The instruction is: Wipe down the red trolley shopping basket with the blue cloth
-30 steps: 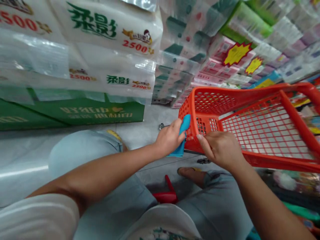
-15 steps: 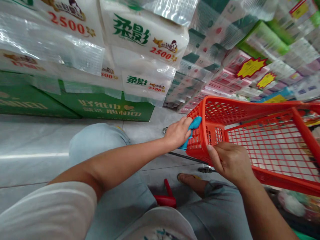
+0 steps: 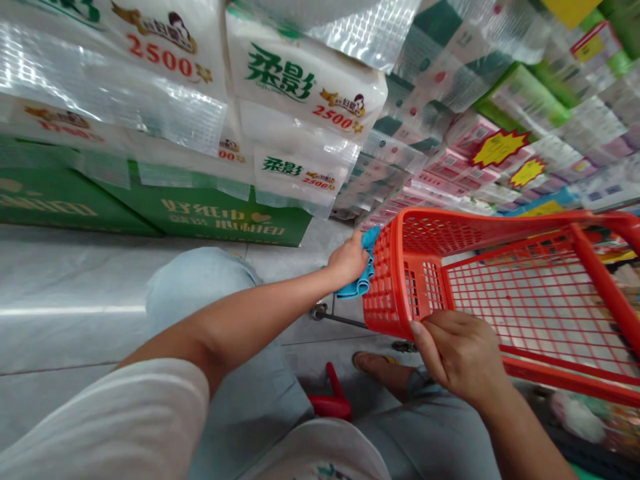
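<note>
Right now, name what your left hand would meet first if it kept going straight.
The left hand would meet the blue cloth first, then the red basket behind it, though the depth is hard to judge.

The white tissue pack (image 3: 300, 83) and the pack (image 3: 295, 177) below it read 柔影 in green and 2500 in red, the green carton (image 3: 220, 223) reads 好纸巾 and 心相印 in pale letters beside a heart, and the yellow starburst tags (image 3: 499, 148) are too small to read.
</note>
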Tool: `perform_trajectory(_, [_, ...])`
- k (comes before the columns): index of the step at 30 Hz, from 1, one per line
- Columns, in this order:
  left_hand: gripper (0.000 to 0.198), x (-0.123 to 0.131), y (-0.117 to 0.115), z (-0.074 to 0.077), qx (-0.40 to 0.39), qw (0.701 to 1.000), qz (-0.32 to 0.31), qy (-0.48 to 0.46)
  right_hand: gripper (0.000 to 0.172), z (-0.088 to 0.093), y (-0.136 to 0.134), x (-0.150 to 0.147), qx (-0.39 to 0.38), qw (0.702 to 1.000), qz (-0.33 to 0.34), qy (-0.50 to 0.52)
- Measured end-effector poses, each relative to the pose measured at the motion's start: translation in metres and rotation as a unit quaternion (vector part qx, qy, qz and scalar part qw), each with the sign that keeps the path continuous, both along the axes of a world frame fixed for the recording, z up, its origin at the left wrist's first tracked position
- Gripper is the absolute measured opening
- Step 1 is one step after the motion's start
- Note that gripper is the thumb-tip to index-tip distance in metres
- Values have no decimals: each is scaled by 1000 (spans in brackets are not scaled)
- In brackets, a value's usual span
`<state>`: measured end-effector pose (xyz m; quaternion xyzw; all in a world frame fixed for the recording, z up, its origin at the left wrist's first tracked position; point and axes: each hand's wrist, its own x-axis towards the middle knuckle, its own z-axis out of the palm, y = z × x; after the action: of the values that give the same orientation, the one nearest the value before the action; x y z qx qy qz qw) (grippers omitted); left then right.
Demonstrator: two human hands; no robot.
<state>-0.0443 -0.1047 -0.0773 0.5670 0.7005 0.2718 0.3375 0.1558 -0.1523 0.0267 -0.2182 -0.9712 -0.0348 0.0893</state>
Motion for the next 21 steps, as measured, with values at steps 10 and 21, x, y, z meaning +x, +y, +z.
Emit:
perform_trajectory(10, [36,-10,-10,2,23,1000,-7,1,31,0,-23,2,-37,999,10,30])
perform_trajectory(21, [34,-2,-23,7,34,999,7,-35,23,-3,-27,8,-42,998,16,40])
